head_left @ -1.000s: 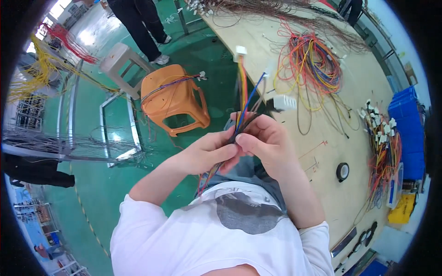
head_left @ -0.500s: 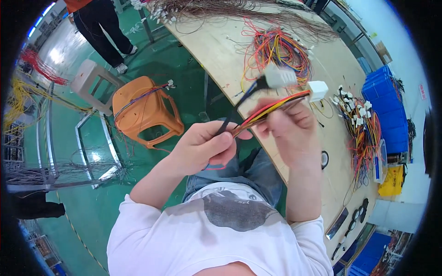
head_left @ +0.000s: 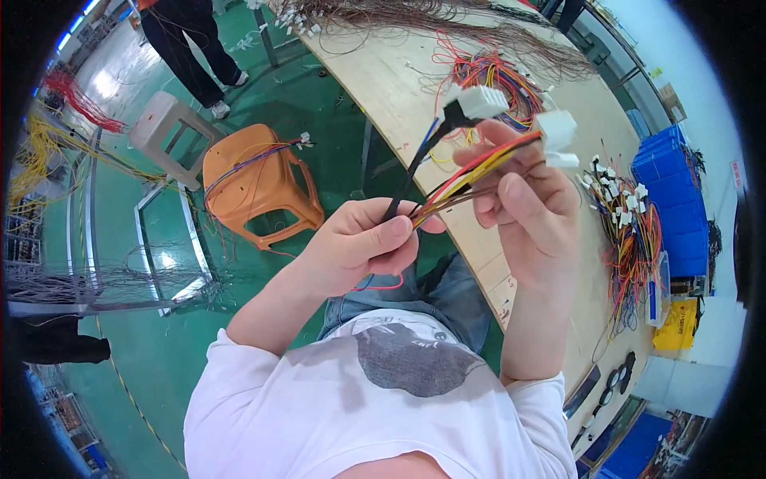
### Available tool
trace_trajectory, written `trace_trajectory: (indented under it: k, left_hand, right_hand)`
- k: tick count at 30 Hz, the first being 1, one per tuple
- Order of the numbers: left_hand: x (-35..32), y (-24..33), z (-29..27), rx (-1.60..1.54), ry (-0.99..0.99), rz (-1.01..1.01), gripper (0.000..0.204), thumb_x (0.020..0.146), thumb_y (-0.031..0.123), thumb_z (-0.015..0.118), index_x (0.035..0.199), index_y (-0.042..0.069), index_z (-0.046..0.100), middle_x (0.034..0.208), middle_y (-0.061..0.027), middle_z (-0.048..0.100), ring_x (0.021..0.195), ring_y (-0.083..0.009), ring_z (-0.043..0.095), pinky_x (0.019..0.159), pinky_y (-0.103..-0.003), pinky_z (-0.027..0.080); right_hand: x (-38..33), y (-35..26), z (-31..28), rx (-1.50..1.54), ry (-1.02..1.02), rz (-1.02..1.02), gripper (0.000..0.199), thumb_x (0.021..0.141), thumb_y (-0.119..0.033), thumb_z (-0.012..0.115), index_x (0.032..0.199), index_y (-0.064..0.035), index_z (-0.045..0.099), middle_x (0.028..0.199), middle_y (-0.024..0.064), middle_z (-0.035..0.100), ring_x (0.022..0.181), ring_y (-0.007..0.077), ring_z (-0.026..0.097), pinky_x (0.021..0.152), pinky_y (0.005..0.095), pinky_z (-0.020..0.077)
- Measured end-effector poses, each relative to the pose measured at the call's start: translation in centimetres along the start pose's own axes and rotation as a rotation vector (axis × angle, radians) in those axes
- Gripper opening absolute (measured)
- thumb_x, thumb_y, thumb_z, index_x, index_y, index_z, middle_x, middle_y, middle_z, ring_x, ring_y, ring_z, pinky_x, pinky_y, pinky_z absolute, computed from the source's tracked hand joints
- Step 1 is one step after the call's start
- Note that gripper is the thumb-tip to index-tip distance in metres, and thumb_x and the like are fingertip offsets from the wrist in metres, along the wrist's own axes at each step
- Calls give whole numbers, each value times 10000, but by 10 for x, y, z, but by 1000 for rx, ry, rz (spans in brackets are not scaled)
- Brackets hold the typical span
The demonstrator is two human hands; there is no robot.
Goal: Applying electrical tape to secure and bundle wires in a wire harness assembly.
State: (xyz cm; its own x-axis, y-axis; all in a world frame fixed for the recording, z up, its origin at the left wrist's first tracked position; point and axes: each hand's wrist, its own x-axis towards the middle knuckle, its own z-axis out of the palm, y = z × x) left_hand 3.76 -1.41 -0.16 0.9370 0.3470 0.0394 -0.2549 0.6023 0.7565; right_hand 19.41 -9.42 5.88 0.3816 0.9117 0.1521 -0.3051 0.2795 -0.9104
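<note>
My left hand (head_left: 371, 243) is closed round a wire harness (head_left: 487, 165), its thumb pressed on the bundle. Red, yellow, black and brown wires fan out from that grip toward white connectors (head_left: 556, 132). A separate black-taped branch (head_left: 423, 156) rises to another white connector (head_left: 483, 102). Near the connector ends, my right hand (head_left: 538, 203) is loosely closed about the wires, its thumb in front and its fingers partly behind them. A thin red wire loop (head_left: 384, 283) hangs below my left hand.
Coiled coloured wires (head_left: 511, 84) and a bundle of connector-ended harnesses (head_left: 626, 219) lie on the wooden table (head_left: 383, 88). Blue bins (head_left: 670, 203) stand at its right. Left of me are an orange stool (head_left: 255, 180), a grey stool (head_left: 171, 132) and a standing person (head_left: 191, 48).
The harness's connector end has shifted to the right, and its wires have spread apart. My right hand has moved right, its fingers looser. My left hand keeps its grip.
</note>
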Motion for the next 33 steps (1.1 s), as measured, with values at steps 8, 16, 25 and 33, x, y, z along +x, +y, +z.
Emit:
trace_trajectory:
  k: [8,16,25,33]
  left_hand:
    - [-4,3,5,419,38,26,308,892,239,377,993,-32,483,569,28,397,495,-28,312,452,-178,246]
    - [-9,4,2,295,105,54,379,886,232,375,1139,-47,412,702,-103,561,456,-72,409,429,-190,325]
    - [-6,14,-9,171,27,35,324,883,291,390,995,7,498,687,-90,572,457,-50,451,399,-184,357]
    - [-13,14,-8,128,-17,-51,328,893,289,367,924,-14,491,603,-18,492,492,-44,407,455,-180,330]
  right_hand:
    - [10,-3,9,-205,-19,60,186,735,-19,588,908,22,533,733,52,576,520,54,462,440,179,346]
    - [12,-4,18,-133,-16,167,238,782,-88,560,956,69,518,661,47,560,441,53,447,382,180,328]
    - [17,5,28,-148,-117,215,155,767,-88,592,871,23,562,633,16,550,435,29,441,362,155,306]
    - [24,6,29,-97,-60,108,140,766,-120,593,776,9,539,585,4,489,426,47,423,360,182,313]
